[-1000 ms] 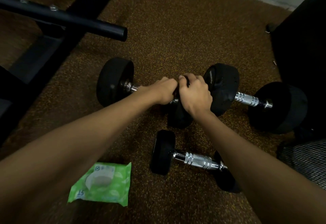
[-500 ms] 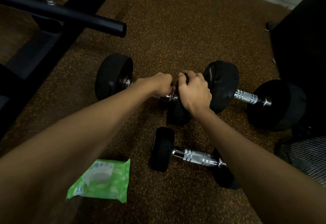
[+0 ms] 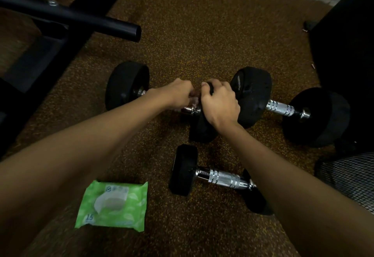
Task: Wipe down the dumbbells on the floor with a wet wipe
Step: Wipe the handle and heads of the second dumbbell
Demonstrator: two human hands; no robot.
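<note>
Both hands are closed on the far-left dumbbell. Head view: left hand is wrapped round the chrome handle with a scrap of pale wet wipe showing at its fingers; right hand is clamped over the inner black weight head, apparently to steady it. The wipe is mostly hidden, so how much of it sits between palm and handle cannot be told. Step judged: wiping the handle of this first dumbbell. Next move calls for running the wipe along the bar and over both heads, then shifting to the right dumbbell, just beside it, and the near dumbbell on the speckled floor. Green wipes pack lies near the left forearm, flap raised; "15" is legible at its lower corner, other print too small to read. Raised lettering on the right dumbbell's head is illegible.
</note>
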